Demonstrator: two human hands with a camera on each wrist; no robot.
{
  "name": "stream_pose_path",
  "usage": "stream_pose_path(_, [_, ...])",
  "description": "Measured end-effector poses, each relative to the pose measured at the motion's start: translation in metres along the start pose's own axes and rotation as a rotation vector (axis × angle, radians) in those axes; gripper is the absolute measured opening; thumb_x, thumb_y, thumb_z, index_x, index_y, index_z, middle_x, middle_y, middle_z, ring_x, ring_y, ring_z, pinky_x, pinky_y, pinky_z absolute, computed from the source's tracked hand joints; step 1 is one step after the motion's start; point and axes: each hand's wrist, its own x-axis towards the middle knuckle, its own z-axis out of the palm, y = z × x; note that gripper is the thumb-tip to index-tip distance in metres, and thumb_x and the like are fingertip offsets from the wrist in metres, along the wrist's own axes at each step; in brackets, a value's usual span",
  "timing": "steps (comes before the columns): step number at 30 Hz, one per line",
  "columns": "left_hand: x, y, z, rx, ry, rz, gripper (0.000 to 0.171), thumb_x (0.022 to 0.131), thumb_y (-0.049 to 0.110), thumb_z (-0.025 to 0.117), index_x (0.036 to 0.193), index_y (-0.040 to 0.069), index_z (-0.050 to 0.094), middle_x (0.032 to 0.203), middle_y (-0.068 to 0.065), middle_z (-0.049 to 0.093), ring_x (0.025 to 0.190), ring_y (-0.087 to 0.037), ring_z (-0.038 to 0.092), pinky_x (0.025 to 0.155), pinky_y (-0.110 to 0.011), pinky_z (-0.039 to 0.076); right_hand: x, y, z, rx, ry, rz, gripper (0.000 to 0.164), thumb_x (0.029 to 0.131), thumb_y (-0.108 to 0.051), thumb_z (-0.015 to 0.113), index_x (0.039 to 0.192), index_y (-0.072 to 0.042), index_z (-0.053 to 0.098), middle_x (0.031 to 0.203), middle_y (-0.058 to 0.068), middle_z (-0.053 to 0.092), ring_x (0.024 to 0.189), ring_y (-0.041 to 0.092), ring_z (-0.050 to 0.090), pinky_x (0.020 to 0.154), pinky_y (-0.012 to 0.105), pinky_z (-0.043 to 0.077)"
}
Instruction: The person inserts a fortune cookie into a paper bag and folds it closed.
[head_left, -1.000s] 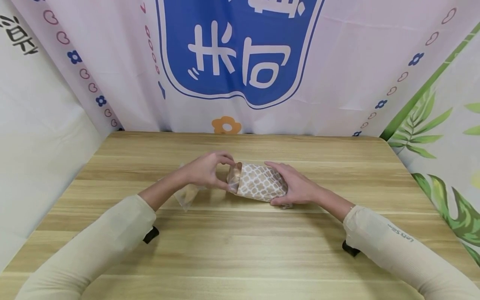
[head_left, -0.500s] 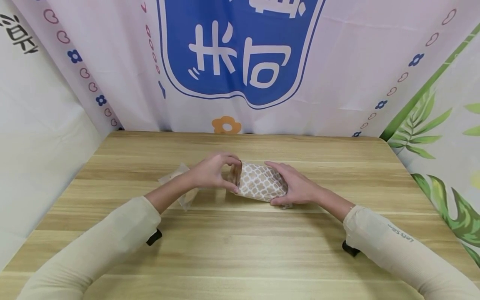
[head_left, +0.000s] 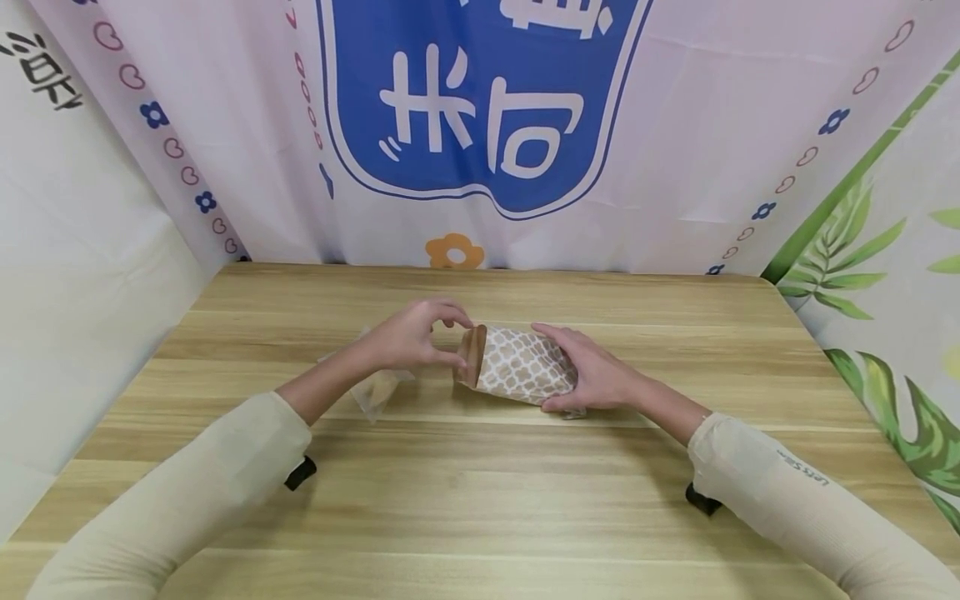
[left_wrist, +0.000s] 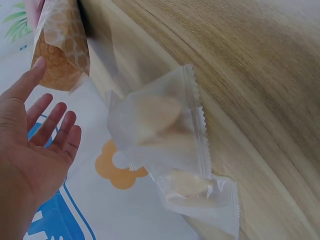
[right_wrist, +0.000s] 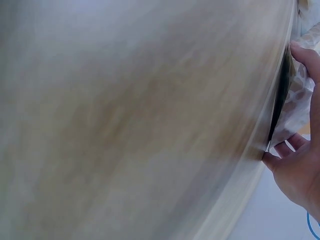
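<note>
A paper bag [head_left: 521, 362] with a white lattice print on tan lies on its side mid-table. My right hand [head_left: 588, 367] grips its right end, fingers along the far side and thumb along the near side. At the bag's left mouth a brown, rough-surfaced food piece [left_wrist: 57, 70], perhaps bread, shows inside. Beside that mouth is my left hand [head_left: 408, 337], its fingers spread and nothing held between them. In the left wrist view its thumb tip overlaps the brown piece; whether it touches cannot be told. The right wrist view shows only part of the bag.
Under and behind the left forearm lie clear packets: one larger packet [left_wrist: 160, 125] with pale pieces and a smaller packet [left_wrist: 200, 192] partly overlapped by it. A printed curtain [head_left: 675, 150] hangs at the back edge of the wooden table [head_left: 480, 492].
My left hand went in to the bag's mouth half a second ago and has drawn back left, its fingers now apart. Brown shows more at the mouth. The right hand stays put.
</note>
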Motion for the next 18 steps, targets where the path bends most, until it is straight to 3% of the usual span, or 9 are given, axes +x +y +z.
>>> stream_pose_path(18, [-0.012,-0.005,-0.007,0.040,0.022,-0.041,0.047,0.081,0.017,0.090,0.119,-0.005,0.071,0.119,-0.016,0.072,0.111,-0.036,0.063,0.097,-0.055,0.053,-0.002,0.003,0.001,0.046,0.015,0.009,0.118,0.071,-0.039,0.095,0.164,-0.013,0.027,0.163,0.017,0.037,0.148,0.038,0.036,0.120,0.059,0.030])
